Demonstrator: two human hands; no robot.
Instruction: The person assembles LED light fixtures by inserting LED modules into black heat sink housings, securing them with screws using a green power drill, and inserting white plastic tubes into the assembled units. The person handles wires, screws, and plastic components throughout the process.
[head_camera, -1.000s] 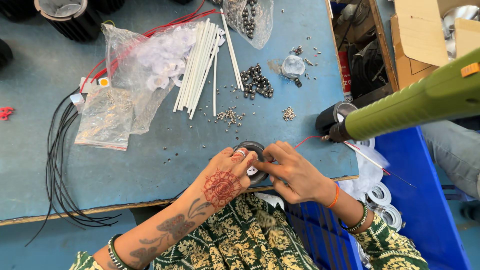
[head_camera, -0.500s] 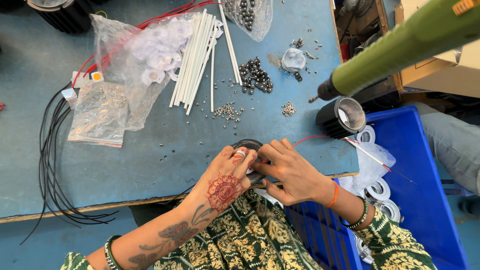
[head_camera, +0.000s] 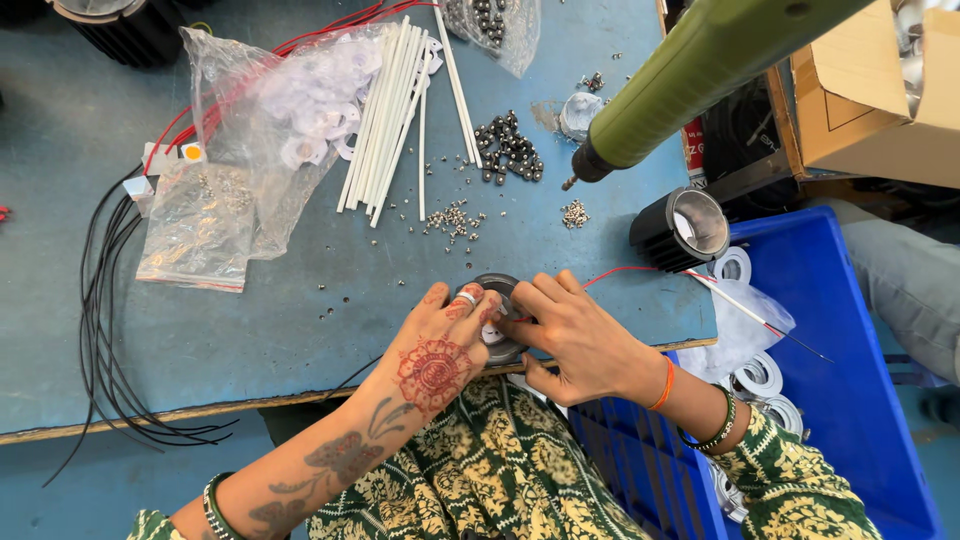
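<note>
A small round dark part (head_camera: 497, 292) with a pale centre lies at the front edge of the blue table (head_camera: 300, 330). My left hand (head_camera: 440, 350) rests on its left side, fingers curled over the rim. From the right, the fingertips of my right hand (head_camera: 570, 335) pinch at the part's middle, where a thin red wire (head_camera: 630, 270) runs off to the right. Both hands hold the part together. Much of the part is hidden under my fingers.
A green electric screwdriver (head_camera: 690, 70) hangs over the table's right. Nearby are a black finned housing (head_camera: 680, 230), white rods (head_camera: 395, 110), loose screws (head_camera: 450, 218), dark beads (head_camera: 508, 150), plastic bags (head_camera: 240, 170), black cables (head_camera: 100, 330), a blue crate (head_camera: 840, 400) and a cardboard box (head_camera: 860, 100).
The hanging green screwdriver has swung up and to the left across the view. My hands stay on the round part, with only small finger shifts.
</note>
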